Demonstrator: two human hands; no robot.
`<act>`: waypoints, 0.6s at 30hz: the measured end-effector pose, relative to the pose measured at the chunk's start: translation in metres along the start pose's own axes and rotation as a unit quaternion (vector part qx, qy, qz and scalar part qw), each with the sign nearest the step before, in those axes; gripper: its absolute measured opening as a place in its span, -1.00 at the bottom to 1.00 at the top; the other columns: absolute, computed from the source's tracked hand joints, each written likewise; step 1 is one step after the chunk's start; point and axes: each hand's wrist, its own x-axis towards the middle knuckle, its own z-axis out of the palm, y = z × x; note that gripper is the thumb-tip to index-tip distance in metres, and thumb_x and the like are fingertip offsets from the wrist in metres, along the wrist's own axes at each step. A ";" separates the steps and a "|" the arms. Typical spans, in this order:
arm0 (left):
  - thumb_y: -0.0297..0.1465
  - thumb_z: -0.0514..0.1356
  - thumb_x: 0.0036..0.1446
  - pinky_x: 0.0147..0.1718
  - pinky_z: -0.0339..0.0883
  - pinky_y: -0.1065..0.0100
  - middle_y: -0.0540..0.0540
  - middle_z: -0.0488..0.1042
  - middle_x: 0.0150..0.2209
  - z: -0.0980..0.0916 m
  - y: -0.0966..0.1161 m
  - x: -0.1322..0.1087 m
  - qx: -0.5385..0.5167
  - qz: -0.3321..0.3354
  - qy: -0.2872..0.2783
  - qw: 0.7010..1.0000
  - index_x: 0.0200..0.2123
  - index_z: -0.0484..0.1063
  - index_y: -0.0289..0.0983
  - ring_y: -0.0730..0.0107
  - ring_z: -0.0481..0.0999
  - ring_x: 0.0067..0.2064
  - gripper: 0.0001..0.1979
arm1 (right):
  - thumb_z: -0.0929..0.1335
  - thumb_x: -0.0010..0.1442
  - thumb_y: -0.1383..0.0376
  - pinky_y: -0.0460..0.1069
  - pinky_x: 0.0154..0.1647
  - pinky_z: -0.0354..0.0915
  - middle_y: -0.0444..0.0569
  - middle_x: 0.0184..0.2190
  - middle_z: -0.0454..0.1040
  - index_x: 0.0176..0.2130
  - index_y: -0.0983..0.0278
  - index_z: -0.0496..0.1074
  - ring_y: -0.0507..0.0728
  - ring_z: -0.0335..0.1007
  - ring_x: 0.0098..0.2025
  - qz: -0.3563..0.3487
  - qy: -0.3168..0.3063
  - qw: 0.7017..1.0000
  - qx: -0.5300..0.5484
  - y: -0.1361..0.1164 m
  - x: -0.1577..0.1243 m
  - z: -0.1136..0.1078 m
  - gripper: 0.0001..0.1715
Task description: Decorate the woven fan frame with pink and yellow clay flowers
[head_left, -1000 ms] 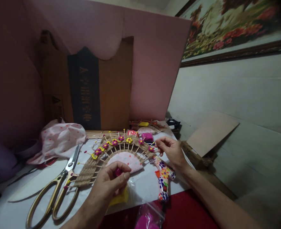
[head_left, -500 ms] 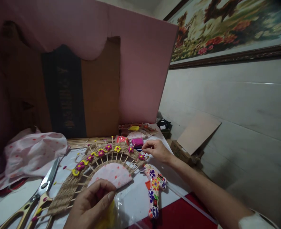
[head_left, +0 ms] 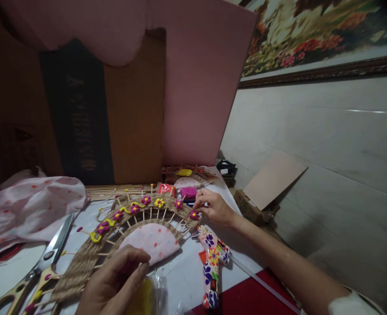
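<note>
A woven jute arch (head_left: 91,249) with wooden sticks and pink-and-yellow clay flowers lies on the white table, a pink dotted fabric half-disc (head_left: 152,240) inside it. My right hand (head_left: 213,208) pinches at the arch's right end, beside a pink clay flower (head_left: 194,215). My left hand (head_left: 114,282) is closed near the table's front edge on a bit of pink clay (head_left: 128,266), above a plastic bag with yellow clay (head_left: 144,297).
A flower-patterned glue gun (head_left: 212,258) lies right of the arch. Gold-handled scissors (head_left: 32,273) and a pink dotted cloth (head_left: 29,205) are at the left. Clay blocks (head_left: 187,191) sit behind the arch. Cardboard and a pink board (head_left: 193,87) stand at the back.
The view has shifted left and down. My right hand has stayed at the arch's right end; my left hand has dropped toward the frame's bottom edge, still closed.
</note>
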 end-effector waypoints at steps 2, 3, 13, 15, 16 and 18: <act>-0.21 0.16 0.04 -0.43 0.38 0.47 -0.03 0.50 -0.36 -0.004 -0.005 0.002 0.072 0.052 0.009 0.996 -0.35 0.45 -0.17 0.32 0.49 -0.32 -0.81 | 0.40 0.01 0.51 -0.04 -0.30 0.20 -0.13 -0.42 0.32 -0.48 0.24 0.50 0.04 0.27 -0.34 -0.009 -0.008 1.000 0.006 0.001 0.000 0.000 -0.82; -0.22 0.15 0.05 -0.44 0.38 0.48 -0.03 0.51 -0.36 -0.006 -0.008 0.004 0.101 0.071 0.014 0.992 -0.33 0.45 -0.16 0.32 0.50 -0.32 -0.82 | 0.40 0.01 0.51 -0.04 -0.30 0.21 -0.13 -0.42 0.32 -0.47 0.24 0.50 0.04 0.27 -0.34 -0.015 -0.014 1.000 0.009 0.001 0.001 -0.001 -0.82; -0.24 0.12 0.09 -0.47 0.38 0.50 0.02 0.50 -0.42 -0.006 -0.015 0.010 0.171 0.101 0.016 0.980 -0.34 0.41 -0.18 0.40 0.50 -0.41 -0.84 | 0.37 0.05 0.49 -0.04 -0.34 0.21 -0.09 -0.41 0.36 -0.38 0.22 0.53 0.05 0.28 -0.34 -0.015 0.013 0.999 0.030 0.000 -0.002 -0.011 -0.81; -0.24 0.12 0.09 -0.48 0.38 0.50 0.02 0.50 -0.43 -0.006 -0.014 0.010 0.172 0.103 0.018 0.980 -0.35 0.41 -0.18 0.40 0.50 -0.42 -0.84 | 0.37 0.05 0.50 -0.04 -0.33 0.21 -0.09 -0.41 0.36 -0.37 0.23 0.53 0.05 0.28 -0.35 -0.007 0.024 1.000 0.017 0.000 -0.007 -0.013 -0.80; -0.24 0.11 0.09 -0.48 0.38 0.50 0.02 0.50 -0.43 -0.006 -0.015 0.010 0.173 0.101 0.017 0.979 -0.35 0.41 -0.18 0.40 0.50 -0.41 -0.83 | 0.37 0.05 0.50 -0.04 -0.33 0.21 -0.09 -0.41 0.36 -0.37 0.23 0.53 0.05 0.28 -0.35 -0.003 0.024 1.000 0.005 0.000 -0.009 -0.012 -0.79; -0.23 0.12 0.09 -0.47 0.39 0.49 0.02 0.50 -0.42 -0.007 -0.015 0.010 0.177 0.098 0.014 0.979 -0.34 0.41 -0.18 0.39 0.50 -0.41 -0.83 | 0.36 0.06 0.50 -0.05 -0.32 0.20 -0.09 -0.40 0.37 -0.35 0.22 0.53 0.05 0.29 -0.35 0.005 0.020 1.000 -0.022 -0.002 -0.014 -0.010 -0.79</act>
